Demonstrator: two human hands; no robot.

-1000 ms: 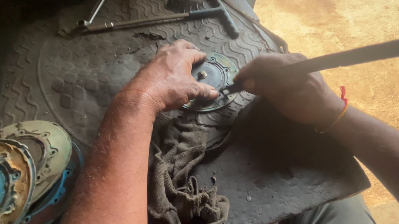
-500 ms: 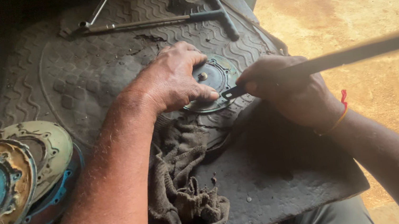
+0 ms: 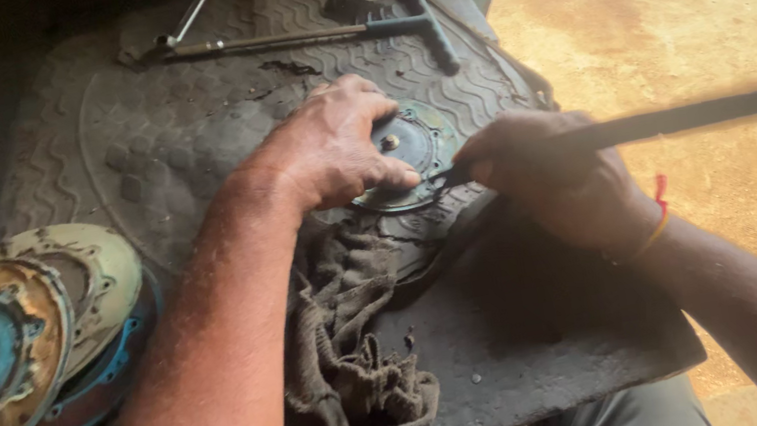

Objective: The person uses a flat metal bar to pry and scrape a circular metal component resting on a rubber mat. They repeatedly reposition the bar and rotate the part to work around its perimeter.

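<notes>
The left hand (image 3: 328,150) presses flat on one round metal disc (image 3: 409,152). The right hand (image 3: 546,181) has its grip closed around one long dark rod (image 3: 687,115). Two worn discs (image 3: 14,342) are stacked at the rubber mat's (image 3: 180,113) left edge.

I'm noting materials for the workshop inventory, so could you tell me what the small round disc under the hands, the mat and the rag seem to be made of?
Small round disc: probably metal, with worn teal paint and a dull sheen.
Mat: looks like dark rubber, matte, with moulded wavy ribs and hexagons.
Rag: woven cloth, grimy brown-grey, limp and crumpled.
</notes>
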